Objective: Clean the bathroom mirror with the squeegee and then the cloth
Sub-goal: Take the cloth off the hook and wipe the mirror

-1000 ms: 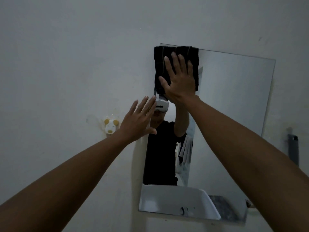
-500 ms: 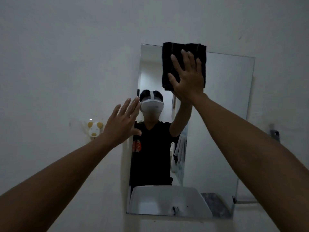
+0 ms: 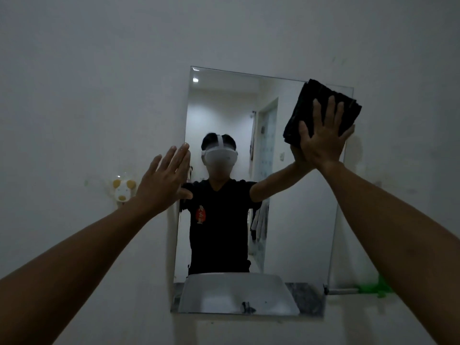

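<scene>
- At about 8 o'clock of the view, a small white-and-yellow animal-shaped wall hook (image 3: pixel 123 191) sits on the pale wall, just beside the left wrist.
- The left hand (image 3: pixel 164 181) is spread flat with fingers together, grasping nothing; its fingertips overlap the left edge of the frameless rectangular wall mirror (image 3: pixel 298 220). Whether it presses the wall or hovers, I cannot tell.
- The mirror fills the centre. Thin glass without a frame should be treated as fragile and slippery, so pressure is best kept flat and even, away from the bare edges.
- At about 2 o'clock, the right hand (image 3: pixel 323 138) lies open, palm pressing the folded black cloth (image 3: pixel 323 108) against the mirror's upper right corner; the cloth overhangs the top and right edges.
- The cloth looks soft, light and limp. A flat palm over its middle keeps the folds together better than a pinch at one corner.
- No squeegee can be made out; the cloth stage seems underway.
- A green object (image 3: pixel 373 287) sits at 4 o'clock, beside the mirror's lower right corner.
</scene>
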